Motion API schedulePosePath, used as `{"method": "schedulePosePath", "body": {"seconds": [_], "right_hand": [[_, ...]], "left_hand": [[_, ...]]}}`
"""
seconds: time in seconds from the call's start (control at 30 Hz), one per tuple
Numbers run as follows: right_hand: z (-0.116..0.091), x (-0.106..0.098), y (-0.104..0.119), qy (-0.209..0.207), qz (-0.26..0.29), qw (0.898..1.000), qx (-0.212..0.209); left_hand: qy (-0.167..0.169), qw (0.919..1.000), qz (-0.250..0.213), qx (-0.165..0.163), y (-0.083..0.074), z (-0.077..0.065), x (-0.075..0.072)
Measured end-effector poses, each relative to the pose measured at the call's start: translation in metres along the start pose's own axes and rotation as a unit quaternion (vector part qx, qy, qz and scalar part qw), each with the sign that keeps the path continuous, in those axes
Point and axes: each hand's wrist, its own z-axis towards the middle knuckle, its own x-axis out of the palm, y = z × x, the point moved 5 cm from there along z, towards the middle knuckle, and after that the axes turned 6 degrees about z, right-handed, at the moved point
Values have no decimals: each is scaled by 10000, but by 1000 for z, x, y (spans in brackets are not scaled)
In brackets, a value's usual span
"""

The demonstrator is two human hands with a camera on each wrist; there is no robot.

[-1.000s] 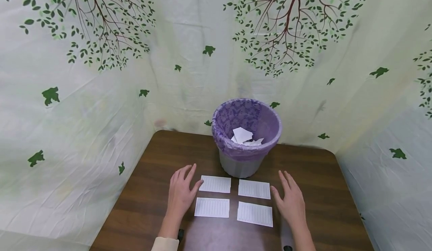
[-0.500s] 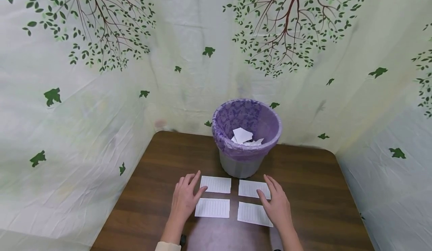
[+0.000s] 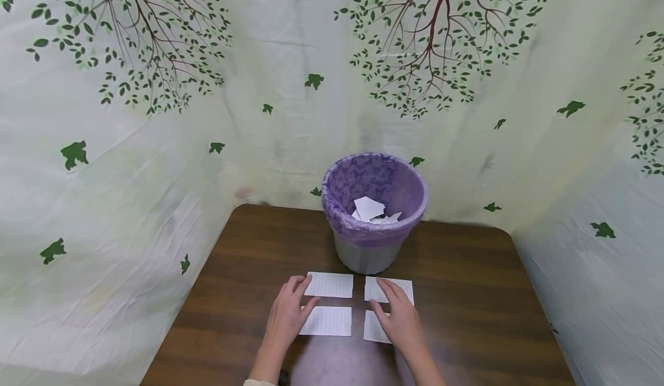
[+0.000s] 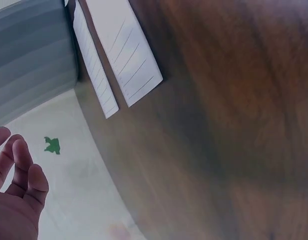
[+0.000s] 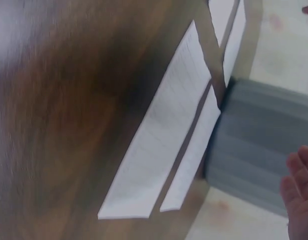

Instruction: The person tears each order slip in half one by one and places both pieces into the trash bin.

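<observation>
Several lined white paper pieces lie in two rows on the table. My left hand [image 3: 287,314] hovers by the left edges of the far-left piece [image 3: 332,286] and the near-left piece [image 3: 328,321]. Its fingers are loosely bent, with nothing held in the left wrist view. My right hand [image 3: 402,320] is over the right-hand pieces, covering parts of the far-right piece [image 3: 372,289] and the near-right piece [image 3: 374,329]. Only some right fingers [image 5: 302,172] show in the right wrist view, apart from the paper. Behind the pieces stands a grey bin [image 3: 365,254] with a purple liner [image 3: 370,233].
White paper scraps [image 3: 369,208] lie inside the bin. The brown wooden table [image 3: 482,294] reaches back to a pale curtain [image 3: 275,161] printed with trees and leaves, which also hangs at both sides.
My right hand has moved left, from beside the right-hand pieces to over them. My left hand has shifted slightly right and nearer to me. The paper pieces stay in place.
</observation>
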Motion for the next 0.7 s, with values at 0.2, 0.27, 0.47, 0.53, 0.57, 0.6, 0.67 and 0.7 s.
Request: {"method": "schedulePosePath", "body": {"seconds": [0.2, 0.27, 0.47, 0.53, 0.57, 0.6, 0.67, 0.7], "right_hand": [[-6, 17, 13, -47, 164, 9992, -356], [-8, 22, 16, -44, 192, 9989, -431], [-15, 33, 19, -32, 239, 9979, -607], [-15, 36, 19, -8, 246, 9979, -603], [-15, 38, 19, 16, 251, 9980, -586], [-15, 39, 19, 44, 275, 9980, -565], [-16, 43, 19, 110, 308, 9982, -505], [-16, 45, 19, 146, 327, 9983, -464]], "left_hand": [[-30, 9997, -215, -60, 3, -12, 7], [15, 9993, -356, -119, 4, -16, 9], [94, 9974, -701, -131, 4, -23, 22], [79, 9975, -701, -98, 3, -23, 27], [75, 9976, -681, -81, 3, -22, 29], [83, 9976, -683, -88, 2, -22, 30], [112, 9975, -694, -79, 1, -21, 33], [120, 9974, -702, -79, 0, -21, 34]]}}
